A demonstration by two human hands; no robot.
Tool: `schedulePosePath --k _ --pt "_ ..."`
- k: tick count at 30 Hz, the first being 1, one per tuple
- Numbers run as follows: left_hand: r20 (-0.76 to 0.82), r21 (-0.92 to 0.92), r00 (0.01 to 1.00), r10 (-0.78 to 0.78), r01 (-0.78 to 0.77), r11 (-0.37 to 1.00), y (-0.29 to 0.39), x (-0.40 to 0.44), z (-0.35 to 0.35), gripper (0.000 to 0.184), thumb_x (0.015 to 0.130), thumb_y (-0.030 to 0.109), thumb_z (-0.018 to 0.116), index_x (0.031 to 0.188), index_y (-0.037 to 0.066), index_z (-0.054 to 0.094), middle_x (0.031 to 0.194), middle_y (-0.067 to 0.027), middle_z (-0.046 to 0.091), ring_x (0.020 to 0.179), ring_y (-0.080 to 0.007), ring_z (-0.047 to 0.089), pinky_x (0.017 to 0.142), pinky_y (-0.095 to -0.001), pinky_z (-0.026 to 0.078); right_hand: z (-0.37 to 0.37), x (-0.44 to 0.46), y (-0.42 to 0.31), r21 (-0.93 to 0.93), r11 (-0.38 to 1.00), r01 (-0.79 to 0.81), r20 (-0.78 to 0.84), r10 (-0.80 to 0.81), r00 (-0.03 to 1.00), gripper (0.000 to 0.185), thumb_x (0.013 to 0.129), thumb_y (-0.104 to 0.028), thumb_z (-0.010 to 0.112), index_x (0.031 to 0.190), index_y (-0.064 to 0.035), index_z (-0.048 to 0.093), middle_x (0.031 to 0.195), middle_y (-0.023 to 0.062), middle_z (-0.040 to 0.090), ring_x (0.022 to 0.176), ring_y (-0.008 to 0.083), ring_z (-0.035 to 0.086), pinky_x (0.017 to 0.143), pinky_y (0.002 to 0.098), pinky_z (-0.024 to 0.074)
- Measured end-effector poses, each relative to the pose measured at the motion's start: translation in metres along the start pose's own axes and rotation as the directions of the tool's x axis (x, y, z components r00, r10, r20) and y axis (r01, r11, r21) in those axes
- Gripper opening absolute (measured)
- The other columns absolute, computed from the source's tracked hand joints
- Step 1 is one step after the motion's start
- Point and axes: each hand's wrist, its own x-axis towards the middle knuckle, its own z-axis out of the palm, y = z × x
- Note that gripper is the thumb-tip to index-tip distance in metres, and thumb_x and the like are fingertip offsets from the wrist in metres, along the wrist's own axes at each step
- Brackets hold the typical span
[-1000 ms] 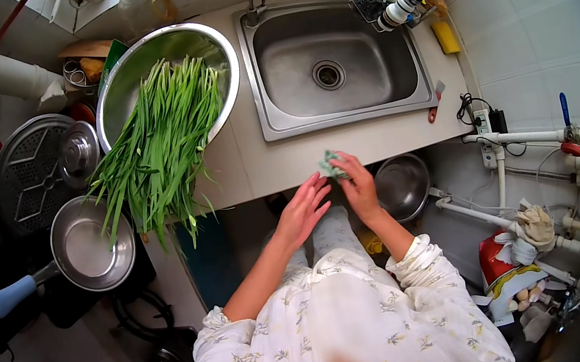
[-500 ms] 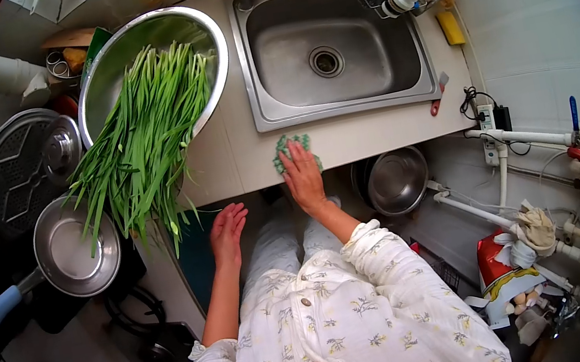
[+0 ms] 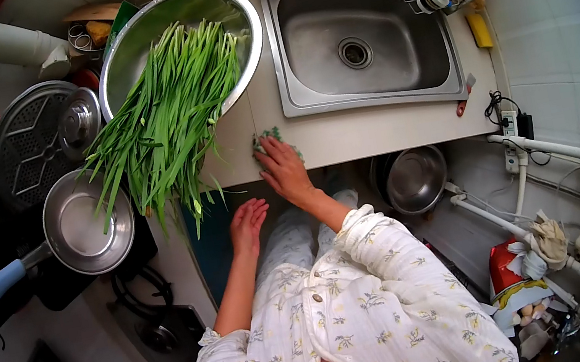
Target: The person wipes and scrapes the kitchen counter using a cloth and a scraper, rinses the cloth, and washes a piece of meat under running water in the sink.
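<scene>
My right hand [image 3: 283,170] presses a green and white cloth [image 3: 268,138] flat on the light countertop [image 3: 344,134], close to its front edge and left of the sink's near corner. Below that edge, my left hand [image 3: 248,223] hangs in the air, its fingers loosely extended and nothing in it. Long green leafy stalks [image 3: 174,116] lie in a big steel bowl [image 3: 247,14] to the left and droop over its rim past the counter edge.
A steel sink [image 3: 365,36] is set into the counter, with a red-handled tool [image 3: 463,106] at its right. At the left are a blue-handled pan [image 3: 90,224] and a round perforated rack [image 3: 24,146]. Pipes [image 3: 559,147] and metal basins [image 3: 416,178] sit below at the right.
My hands have separated; the right one brought the cloth down onto the counter and slid it left. My left hand moved down and left. The view has also shifted.
</scene>
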Motion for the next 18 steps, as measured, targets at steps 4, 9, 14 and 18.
schedulePosePath --k 4,9,14,18 --pt "-0.036 0.013 0.999 -0.004 0.005 1.0 -0.003 -0.002 -0.009 0.026 0.094 0.014 0.048 0.116 0.0 0.051 0.113 -0.0176 0.06 0.102 -0.0252 0.06 0.09 -0.0328 0.046 0.023 -0.011 -0.006 0.047 0.989 0.141 0.039 -0.143 0.989 0.035 0.074 -0.006 0.06 0.108 -0.0062 0.06 0.128 0.0128 0.051 0.12 0.029 0.046 0.099 0.0417 0.0379" --pt "-0.077 0.01 0.997 0.011 -0.01 1.0 -0.007 -0.005 -0.032 0.025 0.093 0.013 0.049 0.115 0.0 0.052 0.113 -0.0172 0.06 0.101 -0.0252 0.06 0.089 -0.0329 0.047 0.026 -0.038 -0.021 0.429 0.902 0.044 0.139 -0.114 0.984 0.032 0.074 0.001 0.056 0.105 -0.004 0.063 0.121 0.0139 0.056 0.113 0.0316 0.052 0.095 0.0381 0.0417" --pt "-0.029 -0.022 0.999 0.039 -0.04 0.999 0.005 -0.009 -0.024 0.024 0.093 0.013 0.05 0.113 0.001 0.052 0.11 -0.016 0.061 0.102 -0.0252 0.06 0.089 -0.0336 0.047 -0.009 -0.056 -0.024 0.731 0.232 -0.641 0.568 0.313 0.761 0.033 0.08 0.004 0.048 0.108 -0.0023 0.063 0.118 0.0099 0.059 0.109 0.0234 0.057 0.091 0.0333 0.0449" --pt "0.096 -0.021 0.994 0.05 -0.048 0.999 0.023 -0.008 0.027 0.024 0.094 0.015 0.05 0.114 0.002 0.052 0.109 -0.014 0.061 0.101 -0.023 0.06 0.088 -0.0325 0.047 -0.08 -0.039 -0.007 0.715 -0.45 -0.536 0.687 0.307 0.659 0.031 0.091 -0.006 0.048 0.122 -0.002 0.048 0.114 0.0099 0.059 0.106 0.0187 0.058 0.092 0.0326 0.0462"
